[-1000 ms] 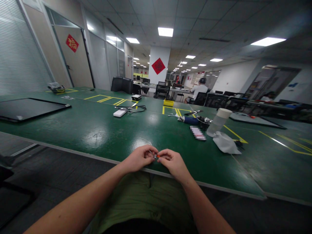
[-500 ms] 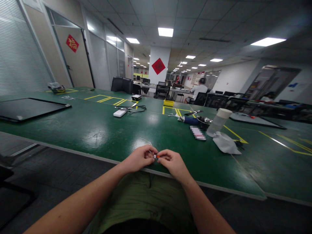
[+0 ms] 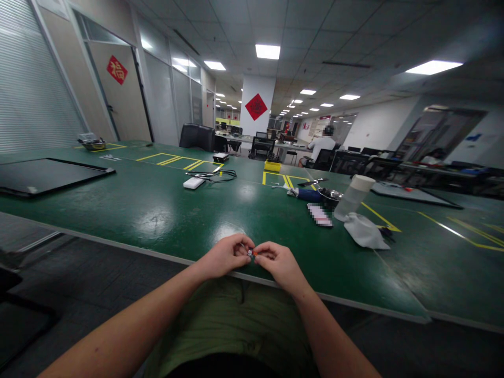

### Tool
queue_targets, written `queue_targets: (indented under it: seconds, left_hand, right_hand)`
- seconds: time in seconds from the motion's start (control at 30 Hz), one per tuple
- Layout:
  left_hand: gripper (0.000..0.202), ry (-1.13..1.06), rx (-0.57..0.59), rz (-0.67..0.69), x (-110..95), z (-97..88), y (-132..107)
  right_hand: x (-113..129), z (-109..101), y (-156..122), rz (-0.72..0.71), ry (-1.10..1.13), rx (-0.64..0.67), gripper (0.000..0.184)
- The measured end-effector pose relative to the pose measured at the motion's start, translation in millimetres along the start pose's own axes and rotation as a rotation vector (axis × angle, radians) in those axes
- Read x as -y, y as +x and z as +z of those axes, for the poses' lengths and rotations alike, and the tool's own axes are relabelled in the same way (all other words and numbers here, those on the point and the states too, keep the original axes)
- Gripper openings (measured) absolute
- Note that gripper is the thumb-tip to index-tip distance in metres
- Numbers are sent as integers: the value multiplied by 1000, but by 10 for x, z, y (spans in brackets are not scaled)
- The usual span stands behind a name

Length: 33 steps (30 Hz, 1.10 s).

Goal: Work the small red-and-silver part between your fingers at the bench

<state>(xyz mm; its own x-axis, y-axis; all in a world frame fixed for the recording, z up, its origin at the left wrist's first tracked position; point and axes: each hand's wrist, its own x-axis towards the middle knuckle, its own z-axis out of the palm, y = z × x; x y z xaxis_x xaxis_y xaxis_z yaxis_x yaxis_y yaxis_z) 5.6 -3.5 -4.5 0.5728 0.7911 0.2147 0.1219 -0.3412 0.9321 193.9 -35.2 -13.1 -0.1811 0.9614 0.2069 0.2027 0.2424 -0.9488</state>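
My left hand [image 3: 225,255] and my right hand [image 3: 277,262] meet at the near edge of the green table [image 3: 157,210]. Both are closed in a pinch around a tiny part [image 3: 252,253] held between their fingertips. The part shows a metallic bit on the left and an orange bit on the right. It is too small to name. Both wrists rest on the table edge, above my lap.
Beyond my hands lie a white cloth [image 3: 364,231], a translucent bottle [image 3: 353,197], a metal bowl [image 3: 329,196] and a small card [image 3: 318,215]. A white box with black cables [image 3: 193,182] sits mid-table, a dark tray [image 3: 43,176] at left. A person [image 3: 321,144] sits far behind.
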Motion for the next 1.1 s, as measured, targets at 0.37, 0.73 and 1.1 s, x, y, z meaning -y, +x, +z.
queue_targets:
  seconds: [0.37, 0.73, 1.1]
  left_hand:
    - [24, 6, -2, 1, -12, 3, -8]
    - [23, 11, -10, 2, 14, 4, -3]
    - [20, 71, -10, 14, -7, 2, -8]
  right_hand:
    - [4, 11, 1, 3, 8, -2, 19]
    - [25, 11, -13, 14, -10, 8, 16]
    - [31, 11, 4, 10, 3, 23, 16]
